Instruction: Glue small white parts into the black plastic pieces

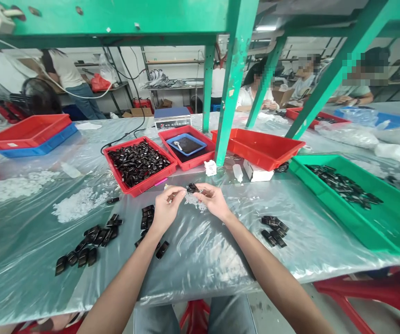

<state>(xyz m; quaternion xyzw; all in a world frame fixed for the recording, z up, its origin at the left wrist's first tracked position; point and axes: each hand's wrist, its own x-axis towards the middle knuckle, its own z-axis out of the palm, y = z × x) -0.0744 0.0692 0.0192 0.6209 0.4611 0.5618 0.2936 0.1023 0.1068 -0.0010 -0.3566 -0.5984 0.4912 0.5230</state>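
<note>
Between the fingertips of my right hand (214, 199) is a small glossy black plastic part (193, 188). My left hand (168, 204) is closed in a pinch right beside that part; whatever its fingers hold is too small to make out. Below the fingertips lies a little heap of small clear pieces (195, 201). Black parts (147, 217) are grouped near my left wrist, partly hidden by the forearm, and one single black part (162, 249) lies close by. Another cluster of black parts (274, 230) rests to the right of my right forearm.
A red tray (125, 189) full of black parts stands ahead, beside a red tray (186, 164) holding a blue dish. A green bin (352, 236) with black parts is at right. White piles (78, 204) lie at left. A green post (232, 83) rises ahead. People work behind.
</note>
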